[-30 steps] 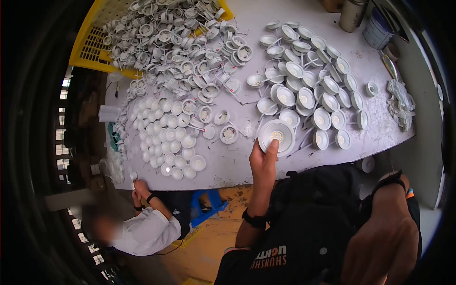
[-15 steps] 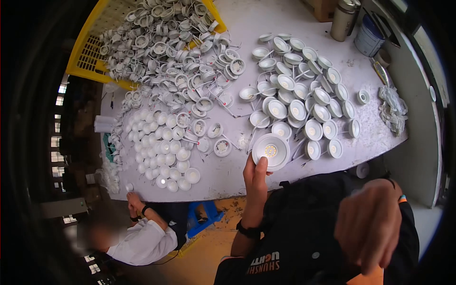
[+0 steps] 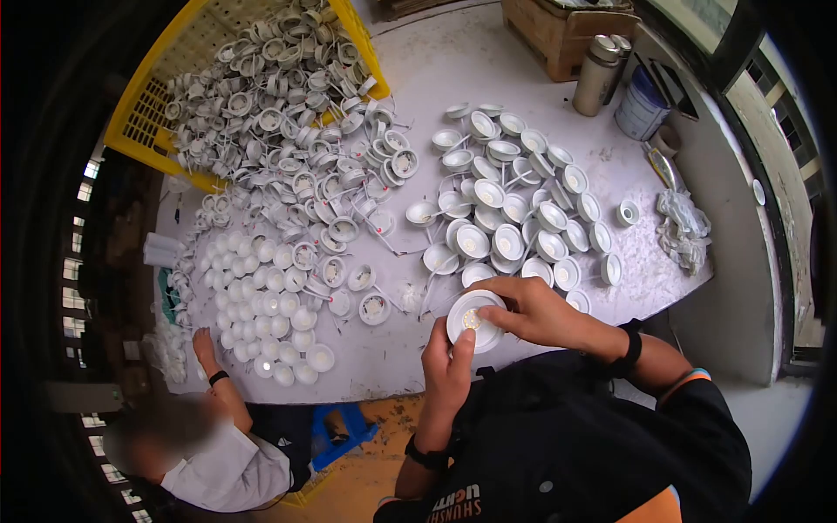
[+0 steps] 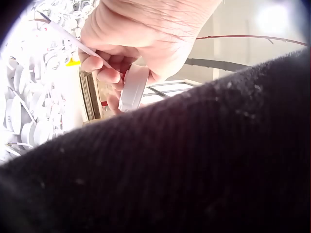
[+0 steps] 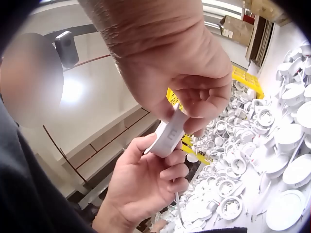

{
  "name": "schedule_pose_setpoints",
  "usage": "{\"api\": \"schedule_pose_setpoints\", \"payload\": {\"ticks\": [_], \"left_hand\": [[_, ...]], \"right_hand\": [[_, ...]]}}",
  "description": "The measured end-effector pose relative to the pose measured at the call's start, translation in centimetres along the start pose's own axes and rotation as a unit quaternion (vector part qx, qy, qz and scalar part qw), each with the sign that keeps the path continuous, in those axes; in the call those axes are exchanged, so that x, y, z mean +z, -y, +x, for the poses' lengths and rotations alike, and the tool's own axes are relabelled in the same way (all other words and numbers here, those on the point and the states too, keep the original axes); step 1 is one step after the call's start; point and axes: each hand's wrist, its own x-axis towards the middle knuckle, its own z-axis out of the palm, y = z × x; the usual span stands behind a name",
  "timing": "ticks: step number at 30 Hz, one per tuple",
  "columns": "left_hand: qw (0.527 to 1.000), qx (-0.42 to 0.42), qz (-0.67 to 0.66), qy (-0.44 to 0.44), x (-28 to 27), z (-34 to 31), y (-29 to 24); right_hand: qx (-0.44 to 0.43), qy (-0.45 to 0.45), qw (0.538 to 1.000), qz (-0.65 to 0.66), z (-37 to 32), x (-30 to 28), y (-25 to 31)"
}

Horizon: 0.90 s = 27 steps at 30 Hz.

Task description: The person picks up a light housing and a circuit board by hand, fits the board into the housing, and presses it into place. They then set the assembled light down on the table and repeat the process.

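My left hand [image 3: 447, 375] holds a white round LED downlight [image 3: 471, 319] at the table's front edge, its thumb over the dish near the yellow LED dots. From the other side my right hand [image 3: 545, 314] grips the same downlight, thumb on the inner face and fingers behind the rim. In the right wrist view the side of the lamp body [image 5: 170, 133] shows between both hands, and its white cable [image 5: 178, 208] hangs below the left fingers. The left wrist view shows the cable [image 4: 73, 39] running out past the left fingertips.
Finished-looking downlights [image 3: 514, 209] cluster beyond my hands. Left of them lie white domed covers [image 3: 261, 305] and a heap of wired lamp bodies spilling from a yellow crate [image 3: 139, 131]. Flasks [image 3: 597, 74], a bucket [image 3: 641, 109] and plastic bags [image 3: 683, 231] stand right. Another person [image 3: 231, 462] sits left.
My right hand has come up from over my lap to grip the downlight alongside the left. The head view has shifted, and the other person's hand has reached forward onto the table.
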Motion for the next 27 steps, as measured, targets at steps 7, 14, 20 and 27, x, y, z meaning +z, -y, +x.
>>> {"api": "schedule_pose_setpoints", "payload": {"ticks": [7, 14, 20, 27], "left_hand": [[0.991, 0.058, 0.115, -0.036, 0.5, 0.7, 0.4], [0.981, 0.001, 0.188, -0.035, 0.6, 1.1, 0.1], [0.996, 0.032, 0.079, -0.027, 0.5, 1.1, 0.2], [0.991, 0.004, 0.133, 0.030, 0.6, 1.0, 0.1]], "right_hand": [[-0.062, -0.054, 0.996, -0.037, -0.5, 0.7, -0.3], [-0.120, -0.088, 0.987, -0.057, -0.4, 1.2, -1.5], [0.091, 0.042, 0.989, 0.105, -0.6, 0.0, 0.0], [-0.052, -0.020, 0.998, 0.035, -0.6, 0.8, -2.1]]}}
